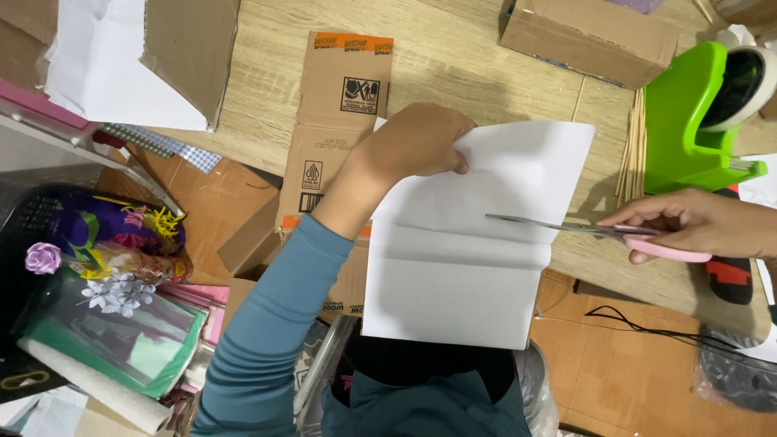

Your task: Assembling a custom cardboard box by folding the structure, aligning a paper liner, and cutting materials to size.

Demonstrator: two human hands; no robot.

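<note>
I'm at a pale wooden surface (453,57) crowded with flattened cardboard (336,105), looking down over my own lap. My hands are well apart: my left hand (417,142) pinches the top edge of a white sheet of paper (461,267) to keep it taut and hanging off the surface's edge, and my right hand (700,222) is closed round pink-handled scissors (599,232), blades slid into the sheet's right side along a fold so the cut runs straight. Beyond my right hand stand a green tape dispenser (688,121) and thin wooden sticks (634,146). My scissor fingers are mostly hidden, and the box (587,32) farther off is cut off by the frame.
</note>
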